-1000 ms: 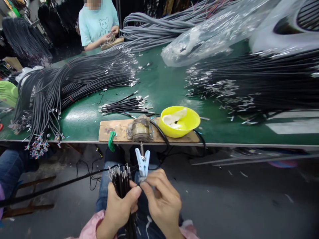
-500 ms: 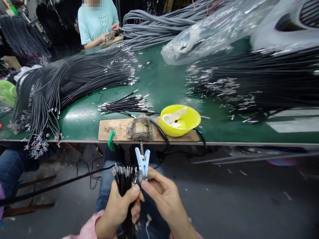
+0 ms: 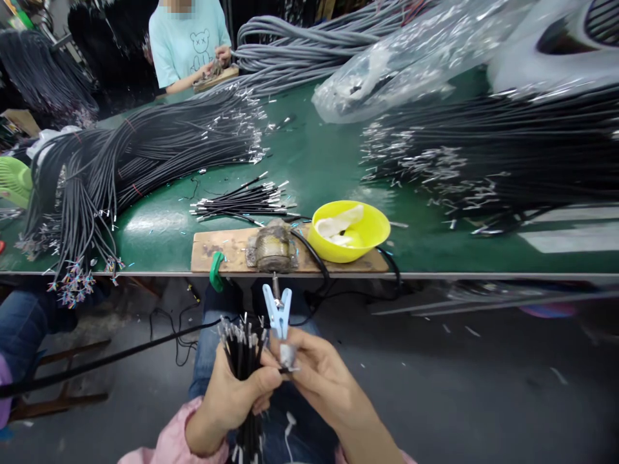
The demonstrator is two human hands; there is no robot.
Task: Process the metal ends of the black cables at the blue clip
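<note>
As left hand [image 3: 232,398] grips cables [image 3: 240,351], clothespin [image 3: 278,317] — blue

Your left hand [image 3: 236,396] covers the middle of the black cable bundle [image 3: 240,353], whose lower part the bottom edge cuts. Your right hand [image 3: 323,374] is blurred where it reaches partly behind the light-blue clothespin [image 3: 279,314]; contact cannot be determined. The clothespin's lower end is blurred, and the cable tip [image 3: 289,370] beneath it is too small to assess. Your pink sleeves [image 3: 178,435] leave the frame below. The co-worker [image 3: 181,55] is cropped at the top edge; the piece [image 3: 217,67] at that person's hands [image 3: 223,53] is indistinct. The cable pile [image 3: 532,148] at right and the green fan [image 3: 13,180] at left run off-frame. The yellow bowl [image 3: 351,249] conceals part of the wooden board [image 3: 207,248].
</note>
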